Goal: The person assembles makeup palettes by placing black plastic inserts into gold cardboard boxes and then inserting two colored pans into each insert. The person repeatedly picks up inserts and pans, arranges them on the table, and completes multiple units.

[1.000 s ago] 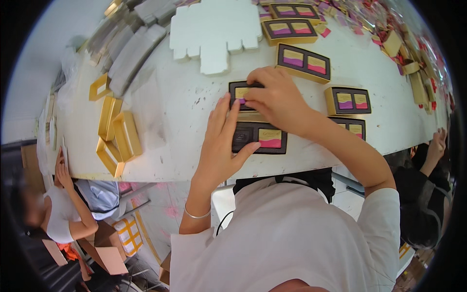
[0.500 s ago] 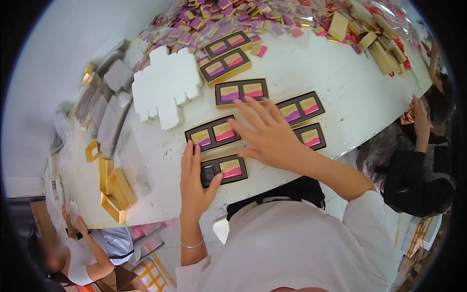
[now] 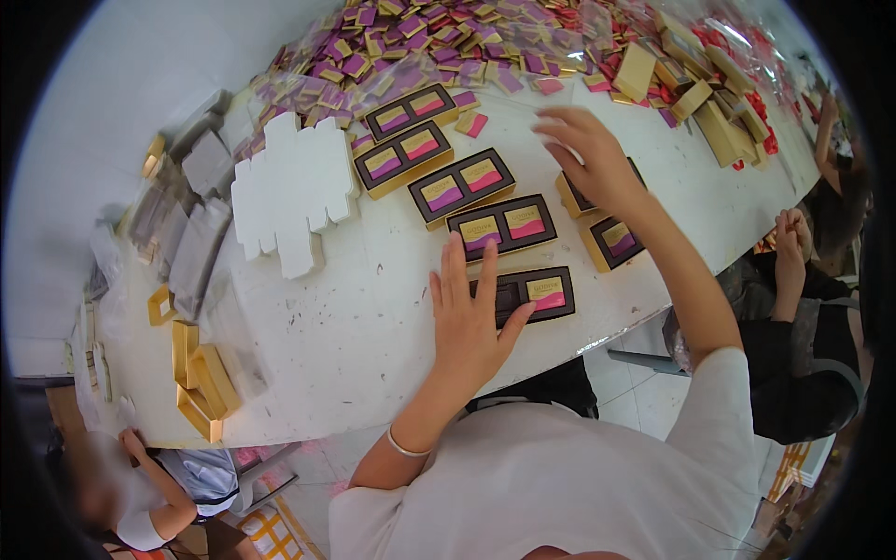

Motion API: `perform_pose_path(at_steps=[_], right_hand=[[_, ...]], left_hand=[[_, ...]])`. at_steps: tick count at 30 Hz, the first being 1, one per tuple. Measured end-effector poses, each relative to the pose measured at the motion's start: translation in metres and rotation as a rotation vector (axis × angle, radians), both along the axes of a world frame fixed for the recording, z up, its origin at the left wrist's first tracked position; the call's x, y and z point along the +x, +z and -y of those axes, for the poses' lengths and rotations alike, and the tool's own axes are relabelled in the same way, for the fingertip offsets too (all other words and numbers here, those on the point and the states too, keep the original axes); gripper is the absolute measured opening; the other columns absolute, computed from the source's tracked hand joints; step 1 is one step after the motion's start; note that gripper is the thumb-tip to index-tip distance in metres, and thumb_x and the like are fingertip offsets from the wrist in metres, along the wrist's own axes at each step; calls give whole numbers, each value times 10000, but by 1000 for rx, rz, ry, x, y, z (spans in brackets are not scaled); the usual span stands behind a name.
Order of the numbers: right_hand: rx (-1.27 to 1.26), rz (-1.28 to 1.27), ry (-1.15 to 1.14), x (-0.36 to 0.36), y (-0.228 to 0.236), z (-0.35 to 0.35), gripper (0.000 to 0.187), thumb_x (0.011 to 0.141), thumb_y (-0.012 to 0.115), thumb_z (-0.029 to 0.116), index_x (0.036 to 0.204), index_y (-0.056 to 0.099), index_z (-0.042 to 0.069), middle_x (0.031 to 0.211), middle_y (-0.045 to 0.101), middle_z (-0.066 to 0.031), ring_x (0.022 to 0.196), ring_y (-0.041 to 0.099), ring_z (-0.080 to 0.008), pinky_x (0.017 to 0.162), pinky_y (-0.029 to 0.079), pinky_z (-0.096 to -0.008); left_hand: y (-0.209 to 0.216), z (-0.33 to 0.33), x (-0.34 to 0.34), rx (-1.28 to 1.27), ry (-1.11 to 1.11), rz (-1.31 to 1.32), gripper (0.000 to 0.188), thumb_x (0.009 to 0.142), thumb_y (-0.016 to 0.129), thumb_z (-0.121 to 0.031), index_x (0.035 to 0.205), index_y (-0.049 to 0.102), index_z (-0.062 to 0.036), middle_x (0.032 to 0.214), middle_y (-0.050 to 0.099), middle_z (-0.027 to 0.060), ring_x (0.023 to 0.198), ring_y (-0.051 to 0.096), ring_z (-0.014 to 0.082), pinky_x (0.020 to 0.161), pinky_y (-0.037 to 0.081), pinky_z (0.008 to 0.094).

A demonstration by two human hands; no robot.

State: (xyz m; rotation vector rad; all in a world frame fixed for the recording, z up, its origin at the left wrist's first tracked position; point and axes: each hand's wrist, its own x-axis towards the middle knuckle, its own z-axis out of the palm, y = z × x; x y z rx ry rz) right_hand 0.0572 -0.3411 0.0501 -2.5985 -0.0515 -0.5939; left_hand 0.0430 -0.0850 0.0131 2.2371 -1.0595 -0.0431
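Note:
My left hand (image 3: 467, 317) lies with its fingers stretched over two gold boxes with dark trays. The fingertips touch the near edge of the upper box (image 3: 503, 225), and the thumb rests by the front box (image 3: 521, 285). The upper box holds a purple-and-gold and a pink-and-gold wrapped square. In the front box a pink-and-gold square (image 3: 545, 293) fills the right slot; the left slot shows only dark tray. My right hand (image 3: 588, 154) hovers, fingers apart and slightly blurred, partly covering a gold box (image 3: 575, 197) on the right. Nothing shows in it.
More filled boxes (image 3: 462, 185) stand behind, beside a stack of white cards (image 3: 289, 191). Loose wrapped squares (image 3: 401, 42) pile along the back. Gold sleeves (image 3: 219, 381) lie at left, more gold boxes (image 3: 719, 121) at back right. Other people sit at both sides.
My left hand and the two boxes by it have moved right across the table. My right hand has lifted away from the boxes, up and to the right. The view has shifted slightly.

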Motion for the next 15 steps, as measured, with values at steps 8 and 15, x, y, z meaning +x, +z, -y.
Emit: perform_pose_path(at_steps=[8, 15], right_hand=[[-779, -100, 193, 161, -39, 31, 160, 773, 584, 79, 920, 645, 88, 1017, 635, -52, 1084, 521, -221, 962, 357, -395], [-518, -76, 240, 164, -28, 28, 171, 761, 635, 138, 909, 589, 66, 839, 643, -115, 886, 585, -300, 837, 438, -400]], left_hand=[[-4, -39, -12, 113, -106, -13, 717, 788, 669, -317, 1385, 351, -78, 1474, 141, 259, 1349, 117, 472, 1053, 95, 612], [4, -70, -15, 196, -54, -17, 763, 783, 658, -412, 1370, 350, -35, 1421, 276, 195, 1335, 200, 406, 1055, 75, 617]])
